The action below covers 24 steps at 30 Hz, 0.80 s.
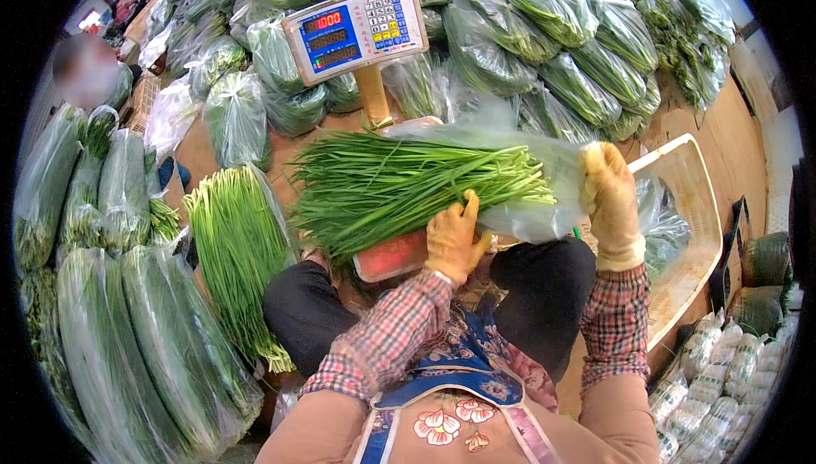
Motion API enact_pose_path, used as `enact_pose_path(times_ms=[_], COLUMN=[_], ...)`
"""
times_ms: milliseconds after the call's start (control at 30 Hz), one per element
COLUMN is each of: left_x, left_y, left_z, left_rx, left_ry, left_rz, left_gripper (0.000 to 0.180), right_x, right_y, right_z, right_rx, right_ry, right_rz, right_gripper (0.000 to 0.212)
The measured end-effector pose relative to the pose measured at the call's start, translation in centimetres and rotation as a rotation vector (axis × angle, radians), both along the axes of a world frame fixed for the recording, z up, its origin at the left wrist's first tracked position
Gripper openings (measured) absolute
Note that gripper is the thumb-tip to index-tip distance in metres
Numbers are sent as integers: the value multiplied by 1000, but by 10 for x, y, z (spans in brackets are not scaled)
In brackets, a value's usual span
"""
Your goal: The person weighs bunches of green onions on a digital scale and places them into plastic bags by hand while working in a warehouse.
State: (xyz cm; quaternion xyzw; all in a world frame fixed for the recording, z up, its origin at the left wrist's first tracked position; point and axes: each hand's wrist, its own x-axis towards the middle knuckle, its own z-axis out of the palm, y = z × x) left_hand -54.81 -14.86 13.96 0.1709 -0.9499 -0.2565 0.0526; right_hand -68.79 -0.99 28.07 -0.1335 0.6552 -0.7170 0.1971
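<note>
A thick bunch of garlic chives (pixel 399 175) lies sideways in front of me, leaf tips left and cut stems right, on the reddish pan (pixel 391 257) of a scale. My left hand (pixel 455 239), in a yellowish glove, holds the bunch's near side, thumb apart from the fingers. At the stem end, my gloved right hand (pixel 610 200) grips a clear plastic bag (pixel 544 209). The bag's film surrounds the cut stems; where its far edge ends is hard to make out. Behind the bunch stands the scale's display (pixel 355 32), lit with red digits.
A loose chive bunch (pixel 240 251) lies left of my knee. Bagged greens (pixel 140 345) line the left side, and a heap of bagged greens (pixel 544 14) rises behind the scale. On the right are a cream plastic basket (pixel 699 200) and white-wrapped packs (pixel 718 370). A person (pixel 89 73) is far left.
</note>
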Motion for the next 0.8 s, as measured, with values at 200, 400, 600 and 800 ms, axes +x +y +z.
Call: enact_pose_path(times_ms=[200,400,600,800], left_x=[-25,13,-88,-104], left_y=[-11,-92,-137,-210], left_z=[-31,48,3,-67], left_rx=[-21,1187,-285,-14], left_ry=[90,-456,98,-194], left_rz=[-488,-268,-188,315], left_gripper=[23,43,94,31], right_x=[-25,-20,7,-9], right_y=[16,40,40,86], right_z=[-14,-21,2,-2], right_rx=[-220,-155,130,759], right_ry=[-27,-113,24,458], right_rz=[-185,-202,-10,103], right_gripper=[9,6,24,22])
